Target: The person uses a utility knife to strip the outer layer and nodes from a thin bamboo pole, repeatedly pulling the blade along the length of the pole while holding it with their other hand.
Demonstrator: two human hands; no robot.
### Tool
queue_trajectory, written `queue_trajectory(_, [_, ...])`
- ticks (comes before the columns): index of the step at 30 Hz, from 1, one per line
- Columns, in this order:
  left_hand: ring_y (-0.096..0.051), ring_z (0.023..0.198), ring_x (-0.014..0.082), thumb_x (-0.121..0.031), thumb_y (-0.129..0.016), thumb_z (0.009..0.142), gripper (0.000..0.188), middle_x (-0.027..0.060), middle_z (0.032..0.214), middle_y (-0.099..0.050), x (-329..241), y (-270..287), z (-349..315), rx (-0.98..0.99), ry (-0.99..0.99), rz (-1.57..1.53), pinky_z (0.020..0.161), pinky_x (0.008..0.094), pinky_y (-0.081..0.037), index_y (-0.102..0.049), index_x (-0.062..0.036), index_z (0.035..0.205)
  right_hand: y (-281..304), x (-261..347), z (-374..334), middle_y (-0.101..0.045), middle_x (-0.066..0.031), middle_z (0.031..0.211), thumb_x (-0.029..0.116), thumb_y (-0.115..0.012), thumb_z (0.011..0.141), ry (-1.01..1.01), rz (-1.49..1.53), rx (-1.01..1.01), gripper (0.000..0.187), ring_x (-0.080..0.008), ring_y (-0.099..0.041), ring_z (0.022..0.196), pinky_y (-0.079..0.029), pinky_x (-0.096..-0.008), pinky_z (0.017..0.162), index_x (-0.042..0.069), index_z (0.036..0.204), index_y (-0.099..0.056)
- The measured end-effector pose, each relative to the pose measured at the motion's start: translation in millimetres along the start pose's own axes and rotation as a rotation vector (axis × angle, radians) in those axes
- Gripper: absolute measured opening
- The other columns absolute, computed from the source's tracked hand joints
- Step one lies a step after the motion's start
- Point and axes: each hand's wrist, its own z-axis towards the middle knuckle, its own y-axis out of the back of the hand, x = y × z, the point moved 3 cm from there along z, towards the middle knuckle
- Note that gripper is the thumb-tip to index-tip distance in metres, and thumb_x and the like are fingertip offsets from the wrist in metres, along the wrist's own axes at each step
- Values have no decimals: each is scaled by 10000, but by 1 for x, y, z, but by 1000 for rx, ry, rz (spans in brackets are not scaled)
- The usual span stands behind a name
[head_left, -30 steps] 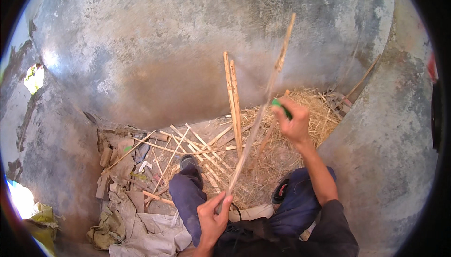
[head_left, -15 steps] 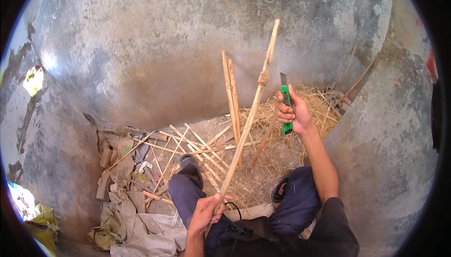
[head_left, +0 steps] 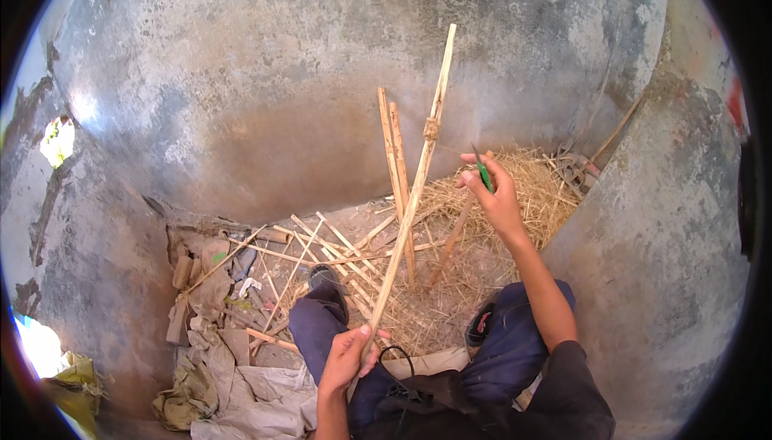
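Note:
A long, pale wooden stick (head_left: 407,219) slants up and away from my lap, its top against the grey wall. My left hand (head_left: 349,358) is wrapped round its lower end. Partway up, the stick has a rough brown joint (head_left: 432,128). A thin strand appears to run from there toward my right hand (head_left: 497,200). That hand is closed on a green utility knife (head_left: 484,176), with the dark blade out and pointing up. The blade stands to the right of the stick, apart from it. Part of the knife's handle is hidden by my fingers.
Two upright wooden strips (head_left: 399,155) lean against the curved concrete wall (head_left: 241,78). Shavings (head_left: 523,187) are heaped at the wall's foot, right of centre. Several cut sticks (head_left: 342,251) lie ahead of my feet. Crumpled sacking (head_left: 261,396) lies at the left, near broken bricks (head_left: 180,295).
The stick's upper end has swung left and stands a little steeper. My right hand has shifted slightly left and turned, so the knife shows more edge-on.

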Motion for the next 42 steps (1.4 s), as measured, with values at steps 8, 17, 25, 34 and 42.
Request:
queue_trajectory(8, [-556,550,81,-356,-422,1227,492,-5,672,-571,4,-4,1,219,82,95,522,237,-455,-714,39,1264,1,0,-9,-824,-73,1002,305,-752,1077,-322,313,274,330,-13,-403,529,-318,-212,483,61,1298,-727])
queue_trajectory(17, [-682,815,65,-115,-765,1057,282,66,927,-771,-31,-30,10,-191,-351,609,692,242,-548,-702,46,1280,-5,6,-22,-826,-73,985,393,-823,1021,-297,356,255,392,-12,-431,537,-321,-214,493,97,1255,-716])
queue_trajectory(25, [-653,863,39,-59,-766,1049,251,24,950,-759,-47,-45,18,-334,-517,483,712,204,-509,-766,90,1251,-7,30,-27,-791,-26,906,376,-707,1099,14,145,142,339,-57,-514,577,-378,-263,506,53,1200,-733])
queue_trajectory(34, [-608,783,40,-97,-781,1045,280,65,926,-760,-60,-55,26,-406,-484,342,659,226,-482,-768,101,1243,-42,59,-82,-755,-69,858,371,-776,1008,531,-524,391,288,-258,-740,663,-562,-383,583,87,1054,-770])
queue_trajectory(42, [-749,872,154,-119,-777,1048,274,219,1032,-825,-68,-66,26,-455,-505,428,757,305,-581,-781,76,1240,-52,66,-89,-696,-48,758,356,-836,945,592,-480,331,270,-265,-697,602,-513,-378,538,93,971,-780])
